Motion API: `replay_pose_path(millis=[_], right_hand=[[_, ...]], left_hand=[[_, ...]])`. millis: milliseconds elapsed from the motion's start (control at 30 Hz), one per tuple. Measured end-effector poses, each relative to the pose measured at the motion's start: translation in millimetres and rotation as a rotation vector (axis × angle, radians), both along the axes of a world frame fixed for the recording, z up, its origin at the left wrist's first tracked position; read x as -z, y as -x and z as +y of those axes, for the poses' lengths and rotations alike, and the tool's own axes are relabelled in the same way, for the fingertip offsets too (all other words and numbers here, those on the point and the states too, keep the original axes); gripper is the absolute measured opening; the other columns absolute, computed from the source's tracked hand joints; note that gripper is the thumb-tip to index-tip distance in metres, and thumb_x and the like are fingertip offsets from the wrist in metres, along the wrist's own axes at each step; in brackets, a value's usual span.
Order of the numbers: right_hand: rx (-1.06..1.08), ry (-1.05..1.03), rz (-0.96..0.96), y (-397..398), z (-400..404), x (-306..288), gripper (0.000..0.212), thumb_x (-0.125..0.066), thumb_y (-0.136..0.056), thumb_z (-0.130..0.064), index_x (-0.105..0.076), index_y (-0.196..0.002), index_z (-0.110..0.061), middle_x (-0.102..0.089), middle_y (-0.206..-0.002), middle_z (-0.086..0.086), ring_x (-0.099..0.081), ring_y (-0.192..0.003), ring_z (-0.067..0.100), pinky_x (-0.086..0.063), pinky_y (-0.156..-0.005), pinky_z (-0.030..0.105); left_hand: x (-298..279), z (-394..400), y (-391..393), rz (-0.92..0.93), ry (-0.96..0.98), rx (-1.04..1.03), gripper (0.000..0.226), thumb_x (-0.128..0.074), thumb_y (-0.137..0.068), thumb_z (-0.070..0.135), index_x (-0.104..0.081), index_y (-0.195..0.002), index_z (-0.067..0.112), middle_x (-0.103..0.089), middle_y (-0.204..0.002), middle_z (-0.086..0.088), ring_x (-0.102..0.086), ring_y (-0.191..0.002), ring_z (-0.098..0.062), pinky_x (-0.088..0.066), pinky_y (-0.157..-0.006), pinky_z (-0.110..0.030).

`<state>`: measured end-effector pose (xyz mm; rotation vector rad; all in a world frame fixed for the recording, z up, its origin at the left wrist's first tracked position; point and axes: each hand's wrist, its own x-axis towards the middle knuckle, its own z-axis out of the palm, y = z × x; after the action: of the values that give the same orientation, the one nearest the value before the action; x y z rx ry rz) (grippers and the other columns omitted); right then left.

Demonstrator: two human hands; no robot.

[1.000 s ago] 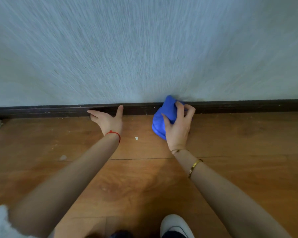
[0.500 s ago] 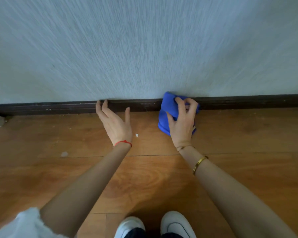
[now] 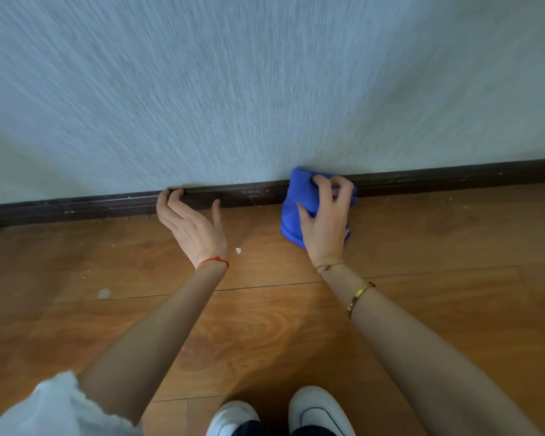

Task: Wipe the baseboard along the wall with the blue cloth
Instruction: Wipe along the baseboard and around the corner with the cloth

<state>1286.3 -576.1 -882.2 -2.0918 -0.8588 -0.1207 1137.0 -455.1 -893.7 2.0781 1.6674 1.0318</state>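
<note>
A dark brown baseboard runs along the foot of the grey textured wall. My right hand grips the bunched blue cloth and presses it against the baseboard, the cloth's lower part lying on the floor. To the left, my left hand rests with its fingertips hooked on the baseboard's top edge, thumb raised, holding nothing.
Wooden floorboards stretch below the wall, with crumbs along the baseboard and a small white chip between my hands. A pale smudge marks the floor at left. My two white shoes stand at the bottom edge.
My right hand has slid the cloth to the right along the baseboard. My left hand has turned palm-up and moved right, its fingertips now on the baseboard's top.
</note>
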Motion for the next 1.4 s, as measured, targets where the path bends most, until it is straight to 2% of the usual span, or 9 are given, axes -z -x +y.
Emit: replay_pose_path(millis=[133, 233, 433, 633, 800, 933, 1100, 1267, 1400], right_hand=[[0.118, -0.089, 0.093, -15.1, -12.9, 2.0, 0.046, -0.074, -0.075, -0.003, -0.058, -0.118, -0.007, -0.044, -0.12, 0.015, -0.049, -0.106, 0.02, -0.05, -0.092, 0.032], [0.223, -0.127, 0.111, -22.9, -18.3, 1.5, 0.045, -0.075, -0.077, -0.006, -0.056, -0.119, -0.005, -0.043, -0.121, 0.015, -0.049, -0.107, 0.019, -0.049, -0.092, 0.029], [0.081, -0.048, 0.067, 5.7, 3.0, -2.1, 0.047, -0.075, -0.076, -0.003, -0.058, -0.119, -0.006, -0.045, -0.122, 0.016, -0.05, -0.108, 0.023, -0.05, -0.092, 0.03], [0.22, -0.17, 0.15, -16.2, -11.6, 1.9, 0.047, -0.079, -0.075, -0.01, -0.057, -0.117, -0.007, -0.044, -0.12, 0.012, -0.053, -0.108, 0.023, -0.052, -0.092, 0.038], [0.155, -0.095, 0.056, -12.9, -11.3, -1.6, 0.045, -0.076, -0.078, -0.008, -0.056, -0.118, -0.005, -0.045, -0.121, 0.015, -0.052, -0.108, 0.025, -0.051, -0.093, 0.036], [0.035, -0.024, -0.005, 8.7, 6.4, -0.8, 0.045, -0.076, -0.075, -0.003, -0.061, -0.117, -0.004, -0.049, -0.117, 0.017, -0.051, -0.103, 0.022, -0.049, -0.092, 0.027], [0.128, -0.099, 0.074, -15.5, -12.6, -0.5, 0.044, -0.074, -0.075, -0.001, -0.059, -0.116, -0.004, -0.046, -0.119, 0.017, -0.054, -0.107, 0.027, -0.052, -0.092, 0.039], [0.16, -0.07, 0.025, -28.2, -21.3, -0.5, 0.044, -0.074, -0.077, -0.004, -0.057, -0.118, -0.004, -0.045, -0.119, 0.017, -0.052, -0.107, 0.026, -0.052, -0.091, 0.035], [0.097, -0.047, 0.023, -9.8, -7.8, 0.3, 0.046, -0.076, -0.076, -0.004, -0.059, -0.118, -0.004, -0.047, -0.12, 0.017, -0.052, -0.109, 0.026, -0.051, -0.093, 0.031]], left_hand=[[0.2, -0.5, 0.8, -0.028, 0.01, 0.008, 0.055, -0.073, -0.089, 0.022, -0.046, -0.128, -0.004, -0.04, -0.14, -0.022, -0.041, -0.131, -0.037, -0.035, -0.114, -0.039], [-2.0, -0.5, -0.8, -0.043, 0.034, -0.013, 0.056, -0.074, -0.088, 0.021, -0.045, -0.129, -0.004, -0.039, -0.141, -0.021, -0.04, -0.132, -0.036, -0.035, -0.114, -0.039], [-5.2, -3.3, -6.7, -0.074, 0.044, -0.033, 0.059, -0.076, -0.087, 0.022, -0.045, -0.129, -0.005, -0.038, -0.141, -0.023, -0.039, -0.134, -0.037, -0.026, -0.117, -0.033], [-9.1, 0.5, -3.4, -0.086, 0.051, -0.032, 0.06, -0.076, -0.087, 0.024, -0.045, -0.129, -0.005, -0.04, -0.14, -0.022, -0.04, -0.132, -0.038, -0.027, -0.113, -0.03], [-10.0, -0.7, -7.9, -0.092, 0.062, -0.041, 0.061, -0.077, -0.086, 0.025, -0.045, -0.129, -0.005, -0.039, -0.139, -0.023, -0.039, -0.132, -0.038, -0.027, -0.115, -0.032], [-10.6, -0.8, -9.5, -0.098, 0.071, -0.044, 0.062, -0.078, -0.085, 0.025, -0.045, -0.128, -0.005, -0.039, -0.14, -0.023, -0.04, -0.132, -0.04, -0.029, -0.114, -0.034], [-9.8, 1.0, -7.7, -0.098, 0.07, -0.047, 0.064, -0.079, -0.083, 0.024, -0.044, -0.129, -0.004, -0.038, -0.14, -0.022, -0.039, -0.132, -0.039, -0.031, -0.116, -0.039], [-8.2, -0.2, -10.7, -0.11, 0.09, -0.052, 0.058, -0.077, -0.085, 0.021, -0.045, -0.127, -0.004, -0.035, -0.143, -0.024, -0.036, -0.135, -0.04, -0.024, -0.116, -0.033], [-9.5, -0.3, -9.6, -0.095, 0.092, -0.044, 0.057, -0.077, -0.086, 0.022, -0.045, -0.126, -0.004, -0.036, -0.142, -0.023, -0.038, -0.134, -0.039, -0.028, -0.115, -0.034]])
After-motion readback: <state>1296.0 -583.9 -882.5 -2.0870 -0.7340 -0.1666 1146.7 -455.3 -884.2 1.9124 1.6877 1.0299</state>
